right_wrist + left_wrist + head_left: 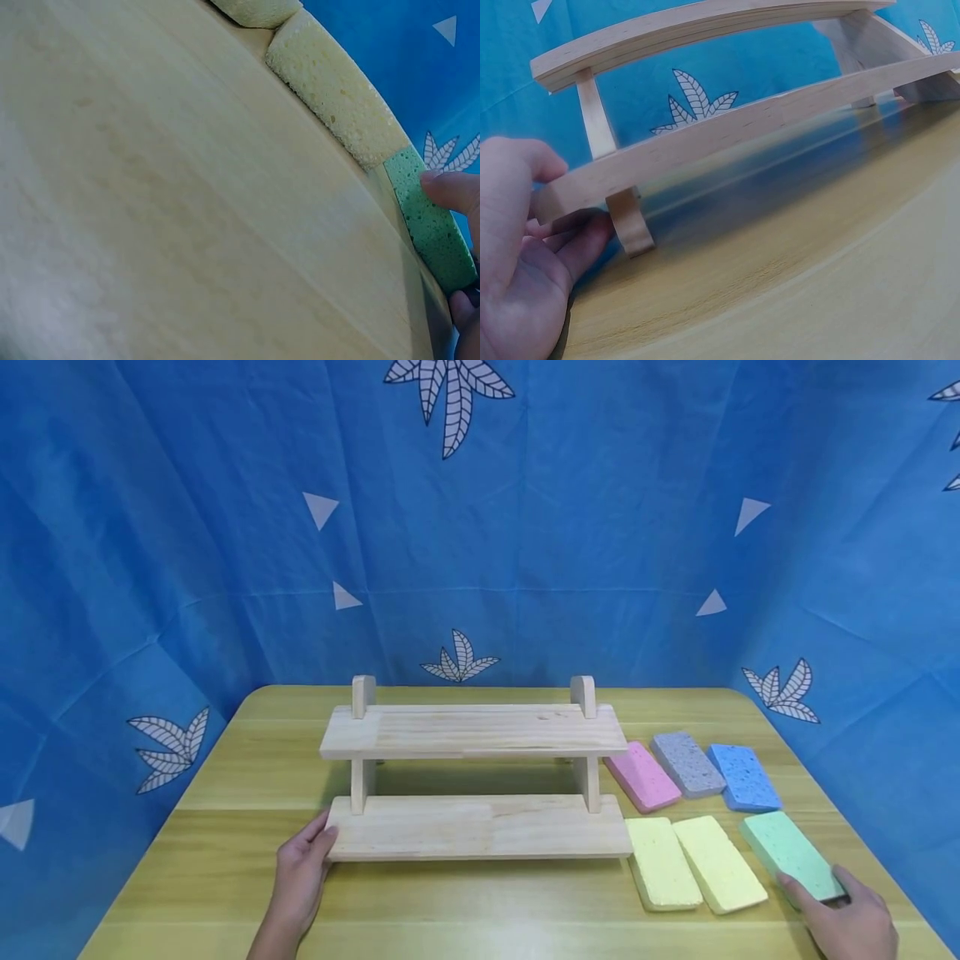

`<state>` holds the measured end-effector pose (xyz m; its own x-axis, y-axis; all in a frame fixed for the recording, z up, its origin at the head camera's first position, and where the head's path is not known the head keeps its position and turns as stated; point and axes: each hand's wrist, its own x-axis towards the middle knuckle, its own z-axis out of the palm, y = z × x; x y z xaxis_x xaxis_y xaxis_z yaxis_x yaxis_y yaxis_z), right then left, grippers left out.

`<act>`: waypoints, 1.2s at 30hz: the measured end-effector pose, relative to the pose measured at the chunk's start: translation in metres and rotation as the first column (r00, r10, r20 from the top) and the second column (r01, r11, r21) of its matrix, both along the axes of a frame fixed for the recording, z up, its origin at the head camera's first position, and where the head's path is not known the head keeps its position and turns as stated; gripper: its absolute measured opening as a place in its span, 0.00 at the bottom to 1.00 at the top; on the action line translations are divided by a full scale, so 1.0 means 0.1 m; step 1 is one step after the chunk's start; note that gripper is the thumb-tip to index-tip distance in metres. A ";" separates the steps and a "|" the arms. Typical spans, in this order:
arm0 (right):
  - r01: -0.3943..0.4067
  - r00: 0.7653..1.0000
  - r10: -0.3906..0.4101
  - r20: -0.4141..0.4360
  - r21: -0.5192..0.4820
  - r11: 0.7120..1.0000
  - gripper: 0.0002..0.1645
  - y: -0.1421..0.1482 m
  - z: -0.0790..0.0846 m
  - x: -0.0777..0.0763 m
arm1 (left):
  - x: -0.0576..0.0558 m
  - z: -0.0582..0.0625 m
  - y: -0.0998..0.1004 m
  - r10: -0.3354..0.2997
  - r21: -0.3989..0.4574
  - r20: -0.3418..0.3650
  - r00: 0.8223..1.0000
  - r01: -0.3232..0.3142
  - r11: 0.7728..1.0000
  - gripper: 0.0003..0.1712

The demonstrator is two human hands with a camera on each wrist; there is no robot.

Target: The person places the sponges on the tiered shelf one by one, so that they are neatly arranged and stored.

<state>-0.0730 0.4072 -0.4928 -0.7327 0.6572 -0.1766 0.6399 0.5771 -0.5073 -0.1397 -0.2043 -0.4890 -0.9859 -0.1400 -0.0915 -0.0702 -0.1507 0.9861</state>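
A two-tier wooden shelf [480, 828] stands mid-table. My left hand [297, 870] grips the left end of its lower board; in the left wrist view the thumb lies over the board [705, 142] and fingers reach beneath it. At the right, my right hand [855, 920] holds the near end of a green sponge [791, 853] between thumb and fingers. The right wrist view shows the same green sponge [424, 210] with its near edge slightly off the table. Two yellow sponges, one nearer the shelf [663, 864] and one nearer the green sponge [720, 864], lie side by side.
Behind the yellow sponges lie a pink sponge [642, 777], a grey sponge [687, 764] and a blue sponge [745, 777]. The pink one is close against the shelf's right side. A blue patterned cloth [525, 543] hangs around the wooden table [225, 827].
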 end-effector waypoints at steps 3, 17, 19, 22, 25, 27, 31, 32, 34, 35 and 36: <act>-0.005 1.000 0.005 -0.008 0.000 1.000 0.55 0.00 0.00 0.00 | 0.00 0.00 0.00 0.002 0.004 -0.003 1.000 -0.002 1.000 0.30; -0.001 1.000 0.002 -0.017 0.034 0.999 0.56 -0.05 0.01 0.00 | 0.01 -0.02 -0.02 0.007 0.000 -0.008 1.000 -0.007 1.000 0.30; -0.001 1.000 0.002 -0.012 0.032 0.999 0.56 -0.04 0.00 0.00 | 0.01 -0.02 -0.02 0.003 0.002 -0.013 1.000 -0.003 1.000 0.30; 0.006 1.000 -0.006 0.011 0.017 1.000 0.57 -0.02 0.00 0.00 | 0.00 -0.03 -0.02 0.003 0.001 -0.007 1.000 -0.003 1.000 0.30; 0.030 0.999 -0.029 0.025 -0.012 0.999 0.58 -0.02 0.04 -0.01 | 0.00 -0.03 -0.02 0.002 -0.005 0.004 1.000 -0.002 1.000 0.30; 0.042 0.999 -0.041 0.023 -0.032 0.999 0.58 -0.03 0.09 -0.01 | 0.00 -0.03 -0.02 0.003 -0.010 0.005 1.000 -0.003 1.000 0.30; 0.038 0.999 -0.039 -0.009 -0.054 0.998 0.58 -0.09 0.22 -0.05 | 0.01 -0.03 -0.03 0.007 -0.008 -0.005 1.000 -0.007 1.000 0.30; 0.034 0.999 -0.035 -0.019 -0.055 0.998 0.58 -0.11 0.25 -0.06 | 0.01 -0.03 -0.03 0.010 -0.006 -0.007 1.000 -0.010 1.000 0.30; 0.023 0.999 -0.025 -0.044 -0.055 0.998 0.57 -0.15 0.31 -0.08 | 0.01 -0.03 -0.02 0.012 0.002 -0.011 1.000 -0.012 1.000 0.30; 0.017 0.998 -0.020 -0.058 -0.059 0.998 0.57 -0.16 0.34 -0.09 | 0.01 -0.03 -0.02 0.012 0.003 -0.013 1.000 -0.012 1.000 0.30; 0.007 0.997 -0.012 -0.073 -0.069 0.998 0.57 -0.18 0.38 -0.10 | 0.01 -0.03 -0.02 0.010 0.004 -0.014 1.000 -0.010 1.000 0.30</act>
